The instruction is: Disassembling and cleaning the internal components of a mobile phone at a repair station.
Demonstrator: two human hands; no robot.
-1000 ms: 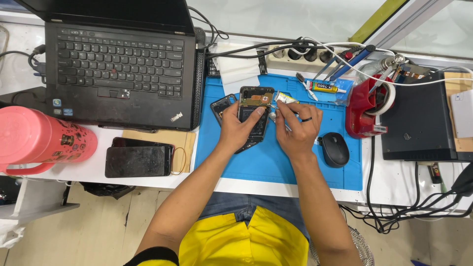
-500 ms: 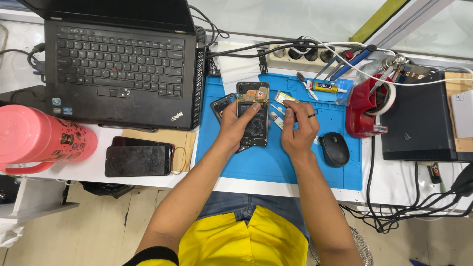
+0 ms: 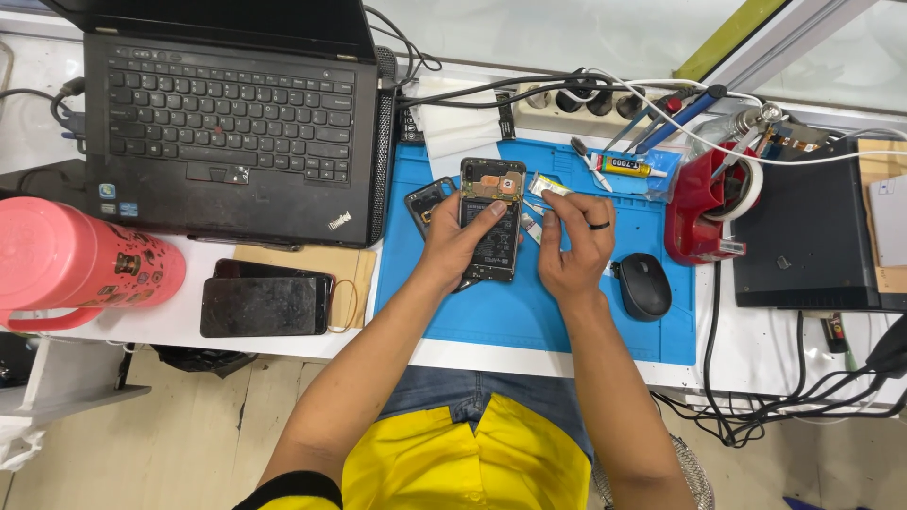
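An opened smartphone (image 3: 491,212) with its back removed lies on the blue work mat (image 3: 529,312), its circuit board and battery showing. My left hand (image 3: 458,244) grips its lower left side, thumb on the battery. My right hand (image 3: 572,241), wearing a dark ring, sits just right of the phone and pinches thin metal tweezers (image 3: 535,210) whose tips point at the phone's right edge. A small white-and-yellow part (image 3: 548,185) lies just above my right fingers. A dark back cover piece (image 3: 427,200) rests left of the phone.
A black laptop (image 3: 227,123) stands at the left, a pink jug (image 3: 80,264) and two dark phones (image 3: 260,302) near the front edge. A black mouse (image 3: 644,285), glue tube (image 3: 624,166), red tape holder (image 3: 704,212), power strip (image 3: 590,104) and black box (image 3: 803,241) crowd the right.
My right hand has shifted slightly down and right, away from the phone's top, with the tweezers. My left hand keeps holding the phone in place.
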